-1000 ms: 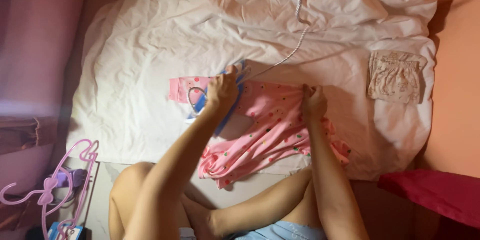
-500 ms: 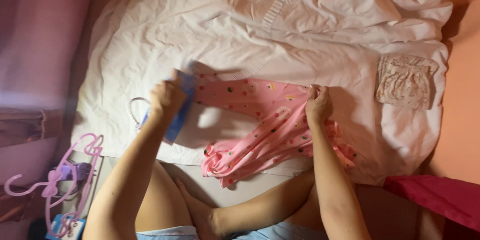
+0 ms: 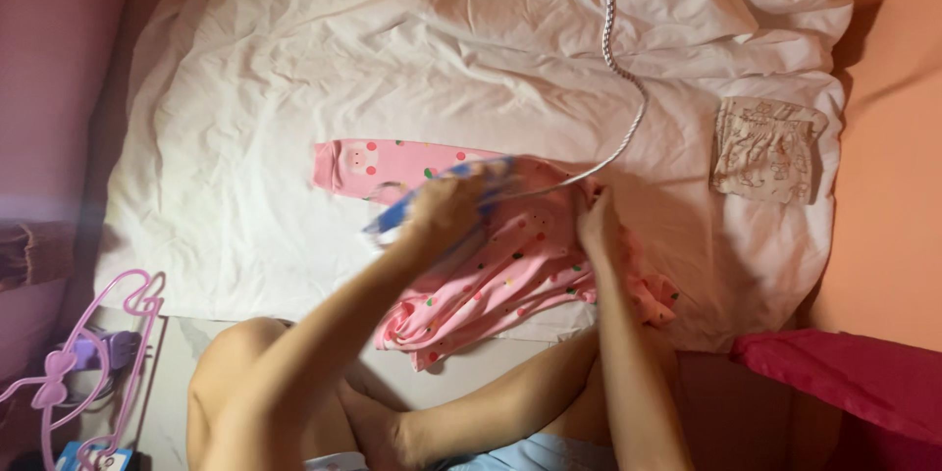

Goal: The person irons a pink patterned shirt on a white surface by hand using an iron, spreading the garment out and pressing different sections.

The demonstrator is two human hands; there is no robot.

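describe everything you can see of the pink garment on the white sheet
The pink garment is soft, thin-looking cloth dotted with small red, green and dark spots. It lies rumpled on the white sheet, one part stretched flat toward the left with a small pale figure printed near its end, the rest bunched toward the person's legs. The left hand moves a blurred blue and white iron over it, and the right hand presses its upper edge. The iron's braided cord runs up and away.
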